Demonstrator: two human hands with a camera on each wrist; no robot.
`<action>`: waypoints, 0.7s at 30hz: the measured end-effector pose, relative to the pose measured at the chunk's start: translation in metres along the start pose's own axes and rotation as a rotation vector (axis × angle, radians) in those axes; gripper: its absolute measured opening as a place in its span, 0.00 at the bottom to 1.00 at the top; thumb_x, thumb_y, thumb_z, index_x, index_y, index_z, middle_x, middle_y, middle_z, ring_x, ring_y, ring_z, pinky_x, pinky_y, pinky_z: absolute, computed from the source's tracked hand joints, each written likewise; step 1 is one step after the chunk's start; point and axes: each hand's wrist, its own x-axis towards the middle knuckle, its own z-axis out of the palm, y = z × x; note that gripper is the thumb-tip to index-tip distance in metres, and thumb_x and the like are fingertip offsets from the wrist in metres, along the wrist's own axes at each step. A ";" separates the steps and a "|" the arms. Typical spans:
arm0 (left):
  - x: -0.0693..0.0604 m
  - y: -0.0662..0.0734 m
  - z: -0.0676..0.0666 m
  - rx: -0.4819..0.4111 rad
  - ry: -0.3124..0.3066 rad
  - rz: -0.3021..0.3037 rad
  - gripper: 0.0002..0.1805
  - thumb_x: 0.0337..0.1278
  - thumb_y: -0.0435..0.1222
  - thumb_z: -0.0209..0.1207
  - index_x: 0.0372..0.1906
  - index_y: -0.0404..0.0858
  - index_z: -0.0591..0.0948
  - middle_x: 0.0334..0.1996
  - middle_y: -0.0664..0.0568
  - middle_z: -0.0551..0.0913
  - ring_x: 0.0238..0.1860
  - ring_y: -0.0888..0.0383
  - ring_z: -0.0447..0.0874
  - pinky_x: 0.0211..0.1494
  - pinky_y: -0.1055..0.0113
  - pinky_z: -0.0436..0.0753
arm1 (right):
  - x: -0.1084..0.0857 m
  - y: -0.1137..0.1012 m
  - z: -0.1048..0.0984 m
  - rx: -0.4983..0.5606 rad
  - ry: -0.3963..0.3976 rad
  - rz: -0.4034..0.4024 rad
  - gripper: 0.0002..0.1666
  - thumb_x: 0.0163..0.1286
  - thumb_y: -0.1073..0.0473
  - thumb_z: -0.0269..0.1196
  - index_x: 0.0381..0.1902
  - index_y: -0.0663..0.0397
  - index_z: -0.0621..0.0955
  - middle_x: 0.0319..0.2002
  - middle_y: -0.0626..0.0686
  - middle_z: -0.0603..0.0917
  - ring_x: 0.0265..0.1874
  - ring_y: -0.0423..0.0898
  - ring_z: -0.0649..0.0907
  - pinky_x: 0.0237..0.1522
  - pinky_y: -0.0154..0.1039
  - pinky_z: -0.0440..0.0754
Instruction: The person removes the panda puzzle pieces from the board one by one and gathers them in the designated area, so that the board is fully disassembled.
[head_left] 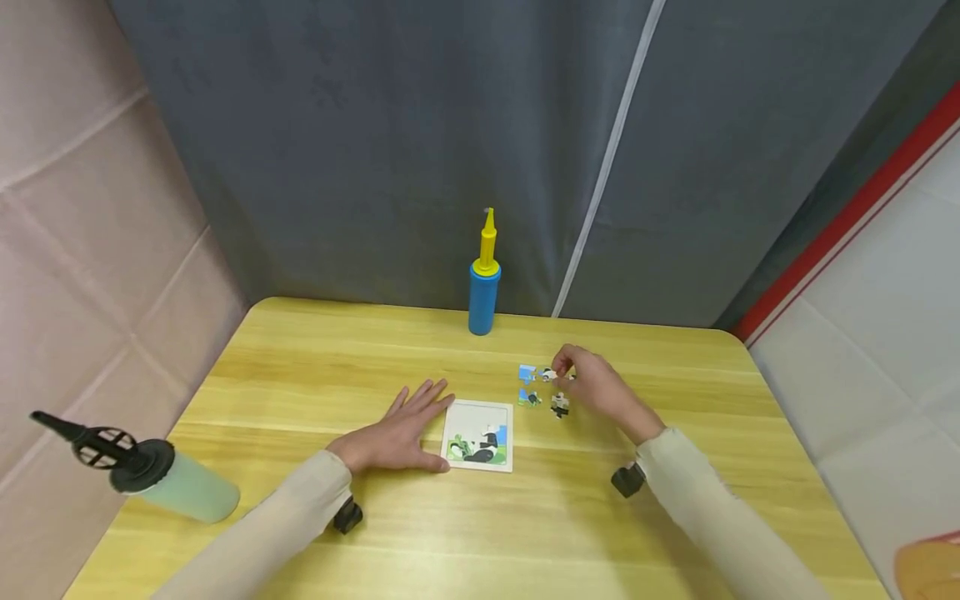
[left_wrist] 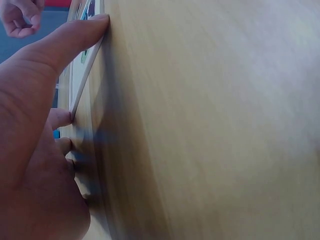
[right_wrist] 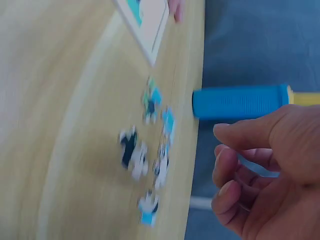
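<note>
The tray (head_left: 471, 418) is touched along its left edge by the left grip (head_left: 397, 435), whose fingers are spread with nothing clasped. Part of a panda picture (head_left: 480, 451) is laid inside, beside that grip's thumb. 5 loose pieces (head_left: 560, 405) are scattered near the right grip (head_left: 597, 386), mostly to its left; its fingers are loosely curled, parted from the thumb, nothing held. A pump (head_left: 483, 302) is stood on the table (head_left: 465, 533) beyond both grips.
</note>
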 end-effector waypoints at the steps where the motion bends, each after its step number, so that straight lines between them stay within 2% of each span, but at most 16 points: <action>1: 0.000 0.000 -0.001 -0.003 0.003 0.004 0.61 0.59 0.60 0.70 0.87 0.39 0.52 0.89 0.42 0.37 0.90 0.38 0.32 0.89 0.33 0.32 | -0.001 -0.004 0.002 -0.002 -0.015 -0.012 0.07 0.75 0.66 0.65 0.48 0.63 0.80 0.43 0.57 0.86 0.31 0.45 0.76 0.34 0.36 0.73; 5: 0.001 0.000 -0.001 -0.009 0.008 0.017 0.62 0.58 0.60 0.71 0.87 0.38 0.53 0.89 0.41 0.38 0.89 0.37 0.33 0.88 0.32 0.32 | -0.005 -0.020 0.015 -0.018 -0.071 -0.047 0.06 0.75 0.67 0.64 0.47 0.63 0.83 0.42 0.54 0.86 0.30 0.43 0.77 0.34 0.36 0.77; 10: 0.001 -0.001 0.000 -0.006 0.009 0.019 0.62 0.58 0.60 0.71 0.87 0.37 0.53 0.89 0.41 0.38 0.89 0.37 0.33 0.88 0.32 0.32 | -0.009 -0.031 0.038 -0.125 -0.097 -0.118 0.08 0.69 0.69 0.65 0.41 0.57 0.89 0.38 0.50 0.87 0.37 0.43 0.80 0.43 0.38 0.82; 15: 0.000 0.000 -0.001 -0.004 0.001 0.008 0.62 0.58 0.61 0.71 0.87 0.39 0.52 0.89 0.43 0.37 0.90 0.39 0.32 0.89 0.34 0.31 | -0.012 -0.036 0.057 -0.130 -0.164 -0.082 0.04 0.67 0.64 0.71 0.40 0.52 0.89 0.33 0.46 0.83 0.34 0.41 0.78 0.40 0.37 0.78; 21: 0.000 -0.001 -0.001 -0.017 0.005 0.009 0.61 0.58 0.60 0.71 0.87 0.39 0.53 0.89 0.42 0.38 0.90 0.39 0.33 0.89 0.34 0.31 | -0.011 -0.040 0.072 -0.125 -0.223 -0.065 0.11 0.67 0.58 0.76 0.43 0.54 0.86 0.29 0.46 0.79 0.31 0.42 0.76 0.35 0.37 0.73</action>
